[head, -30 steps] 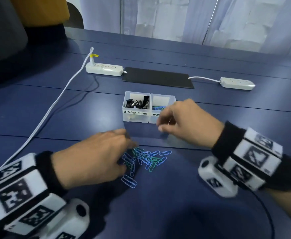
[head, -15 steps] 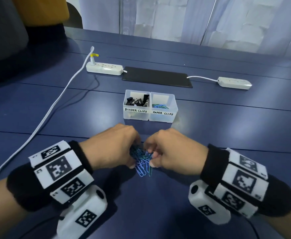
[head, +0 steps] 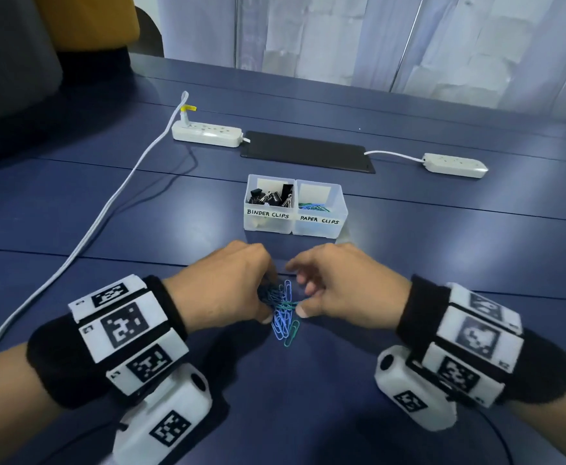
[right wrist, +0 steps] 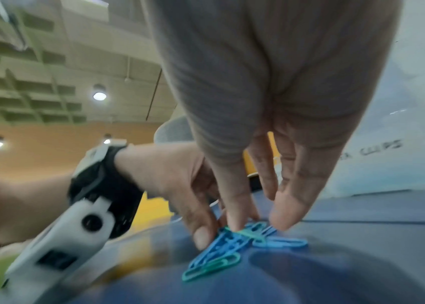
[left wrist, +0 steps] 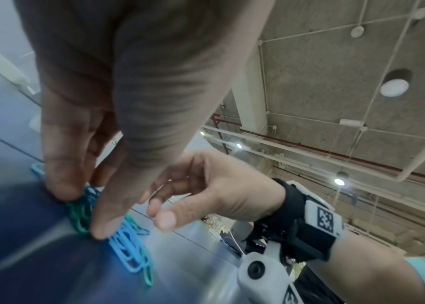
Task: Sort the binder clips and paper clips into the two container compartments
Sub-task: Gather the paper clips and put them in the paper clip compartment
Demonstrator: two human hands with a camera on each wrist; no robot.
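Note:
A heap of blue and green paper clips (head: 285,317) (left wrist: 128,246) (right wrist: 227,251) lies on the blue table between my hands. My left hand (head: 268,297) (left wrist: 81,211) pinches the heap's left side between thumb and fingertips. My right hand (head: 303,297) (right wrist: 258,224) has loosely curled fingers; its thumb and fingertips touch the heap's right edge and hold nothing. Beyond stands the clear two-part container: the left compartment (head: 268,226), labelled BINDER CLIPS, holds black binder clips (head: 271,198). The right compartment (head: 318,229), labelled PAPER CLIPS, holds a few paper clips (head: 312,207).
Behind the container lie a black pad (head: 308,152) and two white power strips (head: 207,132) (head: 456,164). A white cable (head: 107,213) runs down the table's left side. Dark chairs stand at the far left.
Both hands came together round the spread clips and bunched them into a tight heap. Since half a second ago my right hand has eased slightly to the right.

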